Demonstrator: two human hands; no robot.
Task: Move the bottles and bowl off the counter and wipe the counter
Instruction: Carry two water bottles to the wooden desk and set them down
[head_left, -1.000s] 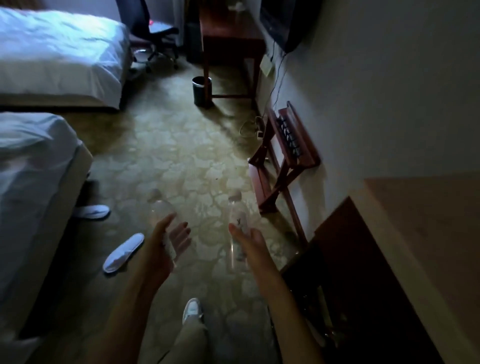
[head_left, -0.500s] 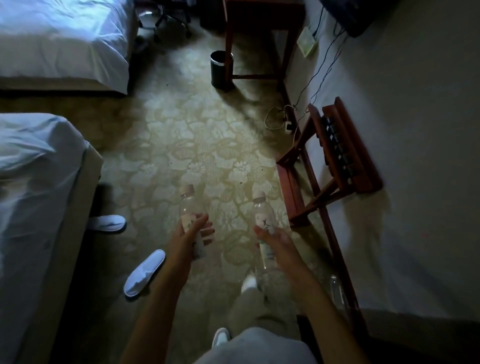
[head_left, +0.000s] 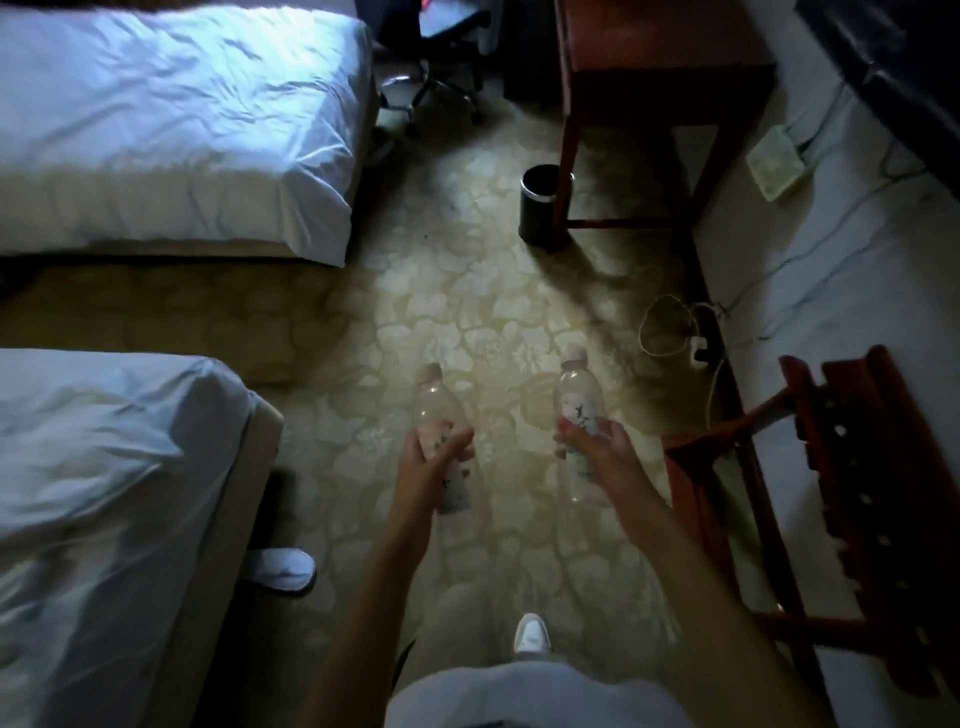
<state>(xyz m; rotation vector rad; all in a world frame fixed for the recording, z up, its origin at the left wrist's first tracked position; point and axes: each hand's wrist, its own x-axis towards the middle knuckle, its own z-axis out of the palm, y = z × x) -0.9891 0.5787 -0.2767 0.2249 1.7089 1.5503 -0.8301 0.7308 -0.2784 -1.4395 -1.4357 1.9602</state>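
We log two beds: one bed (head_left: 171, 130) fills the upper left of the frame, a second bed (head_left: 104, 519) takes the lower left. A patterned carpet (head_left: 441, 301) runs down the centre between them and the wall on the right. A dark wooden table (head_left: 660, 67) stands at upper centre-right, and a folding wooden rack (head_left: 857, 493) leans at the right edge. A black bin (head_left: 545, 208) sits just beside the table's leg. A white cord (head_left: 670, 327) coils on the floor near the wall. One white slipper (head_left: 283, 569) lies at the foot of the lower bed.

Our left hand (head_left: 426, 467) has its fingers wrapped around a clear bottle (head_left: 439, 421), cap pointing toward the top of the frame. Our right hand (head_left: 597, 447) likewise grips a second bottle (head_left: 579, 400) around its label. Both bottles are held over the carpet, centre frame, apart from each other.
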